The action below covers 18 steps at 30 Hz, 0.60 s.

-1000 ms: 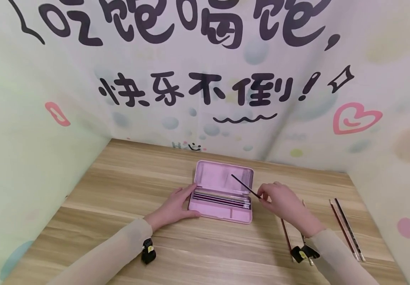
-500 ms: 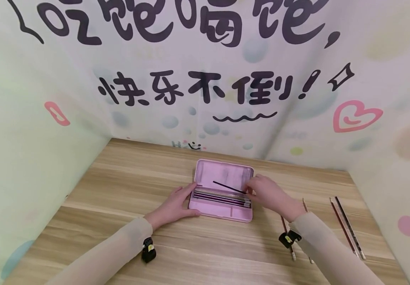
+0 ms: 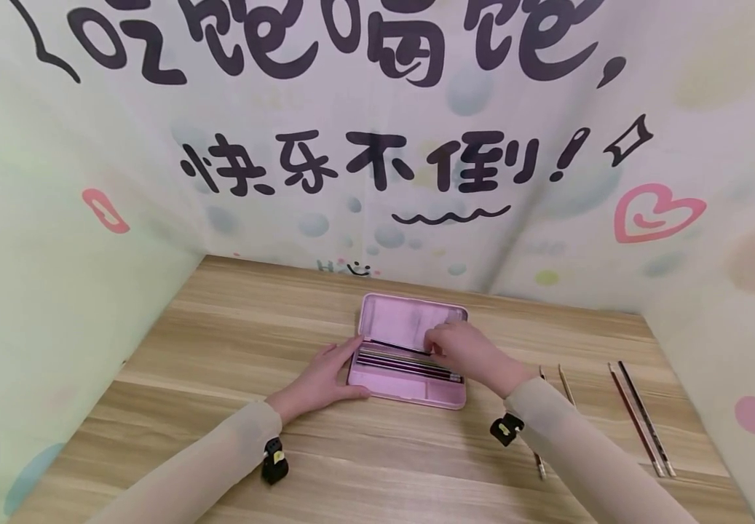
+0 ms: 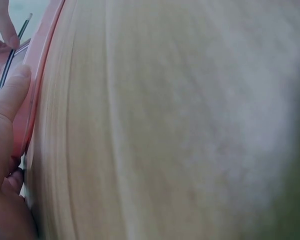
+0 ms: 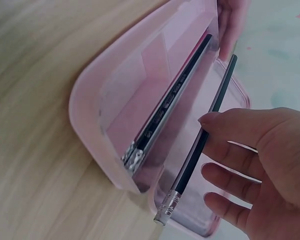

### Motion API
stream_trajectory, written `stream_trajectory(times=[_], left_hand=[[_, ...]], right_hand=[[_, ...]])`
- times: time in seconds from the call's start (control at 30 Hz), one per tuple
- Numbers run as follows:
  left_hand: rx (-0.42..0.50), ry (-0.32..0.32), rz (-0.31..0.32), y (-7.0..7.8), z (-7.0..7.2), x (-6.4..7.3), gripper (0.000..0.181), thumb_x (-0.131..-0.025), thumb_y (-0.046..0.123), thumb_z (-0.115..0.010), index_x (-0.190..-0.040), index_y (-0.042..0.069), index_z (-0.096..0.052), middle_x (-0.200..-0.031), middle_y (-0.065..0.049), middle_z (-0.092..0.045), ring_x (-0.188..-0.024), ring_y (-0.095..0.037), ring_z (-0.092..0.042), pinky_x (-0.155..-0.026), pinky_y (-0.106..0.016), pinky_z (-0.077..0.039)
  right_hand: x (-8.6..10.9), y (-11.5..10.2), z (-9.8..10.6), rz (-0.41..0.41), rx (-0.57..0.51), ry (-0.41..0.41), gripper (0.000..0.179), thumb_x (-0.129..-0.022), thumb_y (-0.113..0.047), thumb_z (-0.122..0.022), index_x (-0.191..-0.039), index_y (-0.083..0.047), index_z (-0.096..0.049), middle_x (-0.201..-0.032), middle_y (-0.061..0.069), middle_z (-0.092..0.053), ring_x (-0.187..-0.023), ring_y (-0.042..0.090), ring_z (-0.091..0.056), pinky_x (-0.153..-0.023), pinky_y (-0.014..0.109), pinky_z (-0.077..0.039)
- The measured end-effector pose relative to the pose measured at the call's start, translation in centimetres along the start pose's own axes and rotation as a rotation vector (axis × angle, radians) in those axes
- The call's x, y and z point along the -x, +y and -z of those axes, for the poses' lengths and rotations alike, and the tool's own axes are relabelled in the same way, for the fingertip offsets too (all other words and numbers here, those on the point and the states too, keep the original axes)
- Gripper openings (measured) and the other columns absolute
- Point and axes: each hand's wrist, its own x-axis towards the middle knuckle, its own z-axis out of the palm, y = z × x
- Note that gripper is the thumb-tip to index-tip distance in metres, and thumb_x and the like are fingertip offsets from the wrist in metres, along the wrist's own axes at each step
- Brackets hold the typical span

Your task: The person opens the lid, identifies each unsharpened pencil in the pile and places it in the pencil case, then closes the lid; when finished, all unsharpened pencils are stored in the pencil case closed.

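A pink pencil case (image 3: 386, 386) lies with its lid (image 3: 393, 320) raised on the table, and several dark pencils (image 3: 406, 366) lie side by side in its long compartment. My left hand (image 3: 318, 380) holds the case at its left end, thumb at the front edge and index finger near the hinge. Between thumb and fingertips, my right hand (image 3: 472, 354) pinches a black pencil (image 5: 192, 159) over the case's rear side, near the hinge. In the right wrist view this pencil is apart from those inside, its clear-capped end toward the camera.
A red pencil and a black pencil (image 3: 642, 415) lie close together at the right of the wooden table (image 3: 377, 473). Two more pencils lie partly under the right forearm, one of them a light pencil (image 3: 566, 384). Printed cloth walls (image 3: 272, 233) stand around the table's back and sides.
My right hand has moved left and over the case with the black pencil, which has come down from a slant to lie nearly along the hinge. My left hand has stayed put.
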Motion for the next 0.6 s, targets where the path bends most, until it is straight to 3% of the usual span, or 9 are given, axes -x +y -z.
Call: stream_trajectory(times=[0.33, 0.6], left_hand=[[-0.004, 0.001, -0.004, 0.1, 0.0, 0.0, 0.101, -0.086, 0.038, -0.086, -0.16, -0.005, -0.032, -0.161, -0.024, -0.041, -0.148, -0.039, -0.041, -0.128, -0.057, -0.018], [0.002, -0.005, 0.005, 0.1, 0.0, 0.0, 0.101, -0.086, 0.038, -0.086, -0.16, -0.004, -0.032, -0.162, -0.023, -0.04, -0.149, -0.039, -0.041, -0.129, -0.056, -0.017]], right_hand=[[-1.2, -0.3, -1.1, 0.014, -0.008, -0.04, 0.016, -0.083, -0.002, -0.076, -0.079, -0.012, -0.065, -0.074, -0.003, -0.062, -0.073, 0.019, -0.056, -0.066, 0.033, -0.05], [-1.5, -0.5, -2.0, -0.006, 0.012, -0.043, 0.021, -0.086, -0.006, -0.08, -0.078, -0.015, -0.063, -0.074, -0.005, -0.061, -0.072, 0.018, -0.055, -0.063, 0.033, -0.048]])
